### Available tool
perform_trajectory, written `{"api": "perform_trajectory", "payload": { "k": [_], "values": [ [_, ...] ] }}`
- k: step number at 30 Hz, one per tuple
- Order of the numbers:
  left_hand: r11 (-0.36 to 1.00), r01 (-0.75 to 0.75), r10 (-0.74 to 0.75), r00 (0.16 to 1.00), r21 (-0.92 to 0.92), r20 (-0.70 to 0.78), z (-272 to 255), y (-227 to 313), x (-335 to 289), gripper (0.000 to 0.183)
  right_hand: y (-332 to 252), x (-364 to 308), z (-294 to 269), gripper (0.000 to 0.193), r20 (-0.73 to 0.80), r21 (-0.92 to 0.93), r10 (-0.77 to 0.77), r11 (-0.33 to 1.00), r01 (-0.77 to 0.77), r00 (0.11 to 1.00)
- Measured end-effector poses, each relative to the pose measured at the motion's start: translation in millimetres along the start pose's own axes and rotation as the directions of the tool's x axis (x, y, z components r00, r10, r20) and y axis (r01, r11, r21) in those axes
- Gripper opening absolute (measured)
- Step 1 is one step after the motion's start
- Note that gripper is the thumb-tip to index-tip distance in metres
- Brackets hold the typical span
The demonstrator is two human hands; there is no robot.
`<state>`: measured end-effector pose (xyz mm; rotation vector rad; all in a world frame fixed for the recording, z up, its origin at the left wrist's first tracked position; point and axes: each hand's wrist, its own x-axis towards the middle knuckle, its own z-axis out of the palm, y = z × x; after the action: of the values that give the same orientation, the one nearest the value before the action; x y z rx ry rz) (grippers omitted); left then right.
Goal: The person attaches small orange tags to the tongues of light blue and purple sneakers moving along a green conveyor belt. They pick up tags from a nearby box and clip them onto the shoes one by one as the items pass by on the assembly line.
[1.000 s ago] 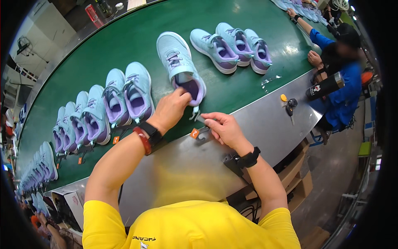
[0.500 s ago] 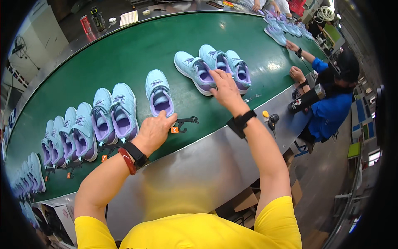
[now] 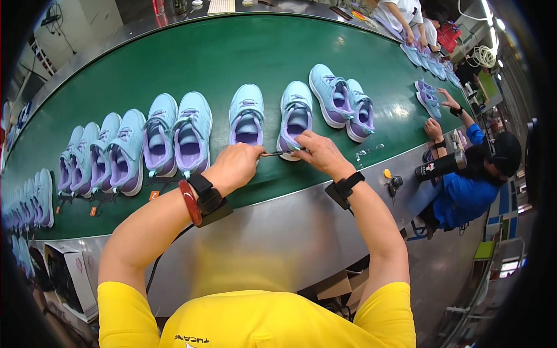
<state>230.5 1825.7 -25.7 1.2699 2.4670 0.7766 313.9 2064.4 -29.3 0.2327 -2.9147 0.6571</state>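
Observation:
A thin black shoe hanger (image 3: 277, 153) stretches between my hands at the heels of two light-blue and purple sneakers. My left hand (image 3: 237, 168) is closed on its left end, behind the left sneaker (image 3: 246, 104). At the right end, my right hand (image 3: 324, 155) pinches the hanger beside the heel of the right sneaker (image 3: 295, 107). Fingers partly hide the hanger's ends. Both sneakers lie toes away from me, apart from each other. Two more sneakers (image 3: 332, 95) stand close together just to the right.
Paired sneakers (image 3: 191, 124) with black hangers and orange tags line the green belt (image 3: 232, 52) leftward. A steel ledge (image 3: 278, 238) runs along my side. At right are a black bottle (image 3: 438, 166), a small dark tool (image 3: 394, 184) and a co-worker in blue (image 3: 464, 197).
My right hand has brought one sneaker from the group of three over beside the single one. The hanger, earlier lying on the belt by my left hand, is now held between both hands.

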Motion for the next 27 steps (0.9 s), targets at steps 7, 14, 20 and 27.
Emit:
{"api": "perform_trajectory", "payload": {
  "k": [7, 14, 20, 27],
  "values": [
    [0.998, 0.041, -0.041, 0.999, -0.047, 0.008, -1, 1, 2, 0.023, -10, 7, -22, 0.029, 0.006, -0.268, -0.168, 0.949, 0.163, 0.986],
    [0.998, 0.057, -0.056, 0.998, -0.033, 0.02, -2, 2, 3, 0.024, -20, 15, -27, 0.028, 0.059, -0.317, -0.258, 0.911, 0.263, 0.964],
    [0.992, 0.028, -0.026, 1.0, -0.124, 0.015, 4, -4, 3, 0.021, -33, 25, -16, 0.026, 0.235, -0.5, -0.264, 0.792, 0.349, 0.935],
    [0.935, -0.076, 0.003, 0.979, -0.346, -0.206, 2, -7, -17, 0.035, -36, 28, 1, 0.025, -0.114, -0.17, -0.178, 0.973, 0.157, 0.977]
  ]
}}
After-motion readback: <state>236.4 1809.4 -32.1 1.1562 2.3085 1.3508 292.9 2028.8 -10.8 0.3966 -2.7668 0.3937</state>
